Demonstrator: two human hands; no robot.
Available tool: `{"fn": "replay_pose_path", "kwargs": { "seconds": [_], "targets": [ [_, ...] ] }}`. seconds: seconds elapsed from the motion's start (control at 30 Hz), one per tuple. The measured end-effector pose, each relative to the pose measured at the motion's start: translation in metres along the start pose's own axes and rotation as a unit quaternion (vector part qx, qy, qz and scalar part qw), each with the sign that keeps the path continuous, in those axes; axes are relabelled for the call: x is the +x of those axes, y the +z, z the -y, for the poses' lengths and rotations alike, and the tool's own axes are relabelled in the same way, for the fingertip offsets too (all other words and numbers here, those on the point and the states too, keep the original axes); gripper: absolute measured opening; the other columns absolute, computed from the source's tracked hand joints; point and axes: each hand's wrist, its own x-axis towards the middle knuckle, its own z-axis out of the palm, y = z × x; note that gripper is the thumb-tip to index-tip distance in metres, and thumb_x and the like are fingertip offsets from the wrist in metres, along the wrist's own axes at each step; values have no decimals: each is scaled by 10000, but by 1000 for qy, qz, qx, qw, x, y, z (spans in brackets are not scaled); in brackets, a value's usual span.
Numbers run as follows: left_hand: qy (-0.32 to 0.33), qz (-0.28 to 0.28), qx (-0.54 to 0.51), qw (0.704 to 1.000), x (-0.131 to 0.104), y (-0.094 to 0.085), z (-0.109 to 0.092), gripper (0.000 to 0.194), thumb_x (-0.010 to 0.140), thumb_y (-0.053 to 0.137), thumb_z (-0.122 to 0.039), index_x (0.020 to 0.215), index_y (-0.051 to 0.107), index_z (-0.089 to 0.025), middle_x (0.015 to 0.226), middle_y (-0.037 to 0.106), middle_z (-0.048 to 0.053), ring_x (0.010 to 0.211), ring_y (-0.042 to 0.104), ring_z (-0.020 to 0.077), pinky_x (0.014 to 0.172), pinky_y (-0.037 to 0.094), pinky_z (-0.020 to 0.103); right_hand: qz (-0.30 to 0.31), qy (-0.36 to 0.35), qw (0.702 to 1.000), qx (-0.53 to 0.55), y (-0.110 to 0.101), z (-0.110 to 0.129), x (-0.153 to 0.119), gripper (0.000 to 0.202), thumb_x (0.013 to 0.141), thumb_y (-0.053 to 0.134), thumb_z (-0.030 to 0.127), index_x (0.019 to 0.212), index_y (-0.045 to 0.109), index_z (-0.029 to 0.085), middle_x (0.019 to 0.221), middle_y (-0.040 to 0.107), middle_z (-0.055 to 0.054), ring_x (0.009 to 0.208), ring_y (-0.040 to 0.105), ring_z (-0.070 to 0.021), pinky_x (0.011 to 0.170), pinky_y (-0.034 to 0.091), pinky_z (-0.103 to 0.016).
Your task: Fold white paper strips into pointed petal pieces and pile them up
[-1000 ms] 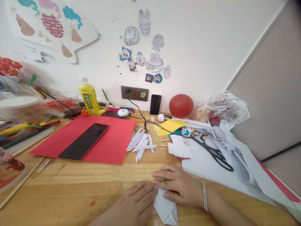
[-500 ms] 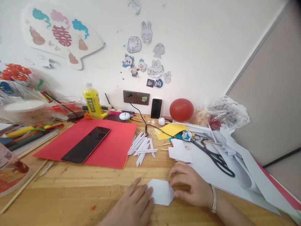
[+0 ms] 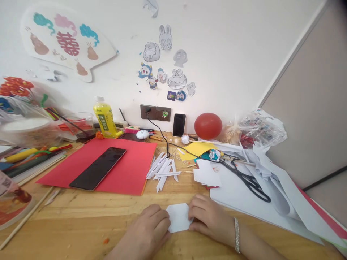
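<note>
A small folded piece of white paper (image 3: 178, 217) lies on the wooden table between my hands, its corners folded so that it has several sides. My left hand (image 3: 151, 227) is closed at the paper's left edge, fingers curled and the thumb mostly hidden. On the other side my right hand (image 3: 204, 216), with a bracelet (image 3: 237, 234) at the wrist, pinches the right edge between thumb and fingers. Beyond the paper is a loose pile of folded white paper strips (image 3: 164, 169).
To the left, a dark phone (image 3: 98, 168) rests on red paper (image 3: 56, 173). Black-handled scissors (image 3: 245, 180) lie on white sheets (image 3: 230, 202) at the right. Farther back stand a yellow bottle (image 3: 104, 117), another phone (image 3: 179, 125) and a red balloon (image 3: 208, 126). A wooden stick (image 3: 25, 220) lies front left.
My right hand has moved left and closed on the paper's right edge. My left hand's fingers, spread before, are now curled at its left edge. The view has shifted slightly.
</note>
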Motion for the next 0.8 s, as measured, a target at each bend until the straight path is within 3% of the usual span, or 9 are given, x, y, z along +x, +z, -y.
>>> {"fn": "replay_pose_path", "kwargs": {
  "seconds": [0.13, 0.27, 0.6, 0.8],
  "targets": [
    [1, 12, -5, 1000, -1, -1, 1, 262, 981, 353, -157, 814, 553, -178, 725, 590, 19, 662, 528, 178, 598, 448, 262, -14, -18, 999, -35, 2, 2, 2, 250, 970, 438, 267, 772, 566, 183, 760, 615, -39, 729, 496, -174, 655, 414, -284],
    [-15, 23, -18, 999, -3, 2, 3, 279, 995, 356, -195, 800, 555, -179, 762, 601, 22, 680, 523, 175, 606, 444, 266, -20, -17, 997, -72, 3, 6, 2, 236, 953, 417, 205, 763, 555, 184, 749, 604, -42, 716, 481, -178, 641, 400, -287],
    [-100, 75, -19, 992, -6, 20, 7, 297, 931, 335, -42, 742, 514, -184, 817, 562, 41, 726, 525, 187, 654, 466, 297, -41, 26, 998, -46, 3, 14, 2, 154, 860, 435, 124, 742, 517, 177, 749, 563, -45, 704, 454, -177, 628, 359, -291],
    [-134, 137, 16, 981, 6, -1, -6, 171, 865, 462, -39, 794, 552, -165, 868, 564, 57, 793, 524, 224, 715, 479, 370, -37, 90, 994, -42, 9, 17, 4, 130, 832, 456, 108, 731, 488, 182, 769, 548, -36, 739, 458, -187, 649, 336, -307]
  ]
}}
